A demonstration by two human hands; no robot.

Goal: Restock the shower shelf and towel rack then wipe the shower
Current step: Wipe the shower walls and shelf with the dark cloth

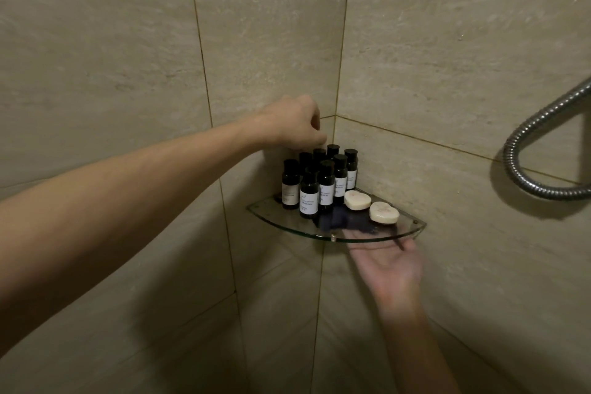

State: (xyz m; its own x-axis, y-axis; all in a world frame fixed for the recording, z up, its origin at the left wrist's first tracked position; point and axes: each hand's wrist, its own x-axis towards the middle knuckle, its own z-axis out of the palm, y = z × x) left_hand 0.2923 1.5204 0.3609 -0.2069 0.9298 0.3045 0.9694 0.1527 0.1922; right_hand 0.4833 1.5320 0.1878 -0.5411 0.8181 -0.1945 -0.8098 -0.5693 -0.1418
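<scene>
Head view: the left hand [294, 125] curls down over the back bottles [326, 184]; whether its grip holds a cap is hidden. The right hand [388, 261] lies open, palm up, under the glass corner shelf [409, 224]. Best to seat the bottles upright, packed cornerward, since the glass is smooth and the plastic dark and slick. Two heart-shaped soaps [357, 200] lie near the rim.

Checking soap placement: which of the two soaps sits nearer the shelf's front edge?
The right-hand soap, close to the rim of the glass shelf; the other soap lies further back, beside the bottles.
</scene>
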